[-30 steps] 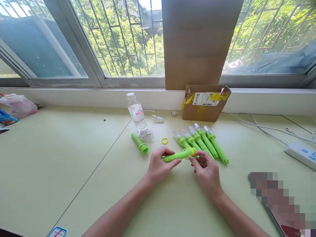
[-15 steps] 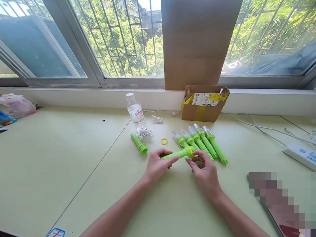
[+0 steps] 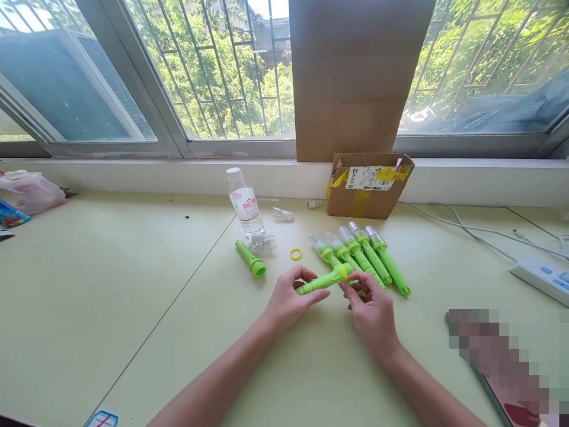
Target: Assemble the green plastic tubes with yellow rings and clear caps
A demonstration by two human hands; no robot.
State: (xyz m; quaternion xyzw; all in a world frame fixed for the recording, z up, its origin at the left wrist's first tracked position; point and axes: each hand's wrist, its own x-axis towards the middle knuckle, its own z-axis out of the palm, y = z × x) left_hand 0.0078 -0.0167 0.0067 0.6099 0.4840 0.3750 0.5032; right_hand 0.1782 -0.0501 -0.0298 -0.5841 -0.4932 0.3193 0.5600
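Observation:
A green plastic tube handle (image 3: 323, 281) with a threaded end lies in my left hand (image 3: 293, 296), its thumb stretched along the near side and its fingers behind. Around the threaded end sits a yellow ring (image 3: 344, 273). My right hand (image 3: 371, 305) is closed at that end, thumb and fingertips pinching the ring's edge. Just beyond my hands, several green tubes with clear caps (image 3: 362, 254) lie side by side. A second yellow ring (image 3: 296, 254) rests flat on the table, and an uncapped green tube (image 3: 250, 259) lies to its left.
A water bottle (image 3: 246, 204) stands behind clear plastic caps (image 3: 263, 242). An open cardboard box (image 3: 362, 198) is by the window sill. To the right are a power strip (image 3: 540, 281), white cables and a dark flat device (image 3: 484, 379); a plastic bag (image 3: 33, 193) lies far left.
My left hand's grip has loosened and its thumb has straightened, showing more of the tube. My right hand has shifted slightly at the yellow ring.

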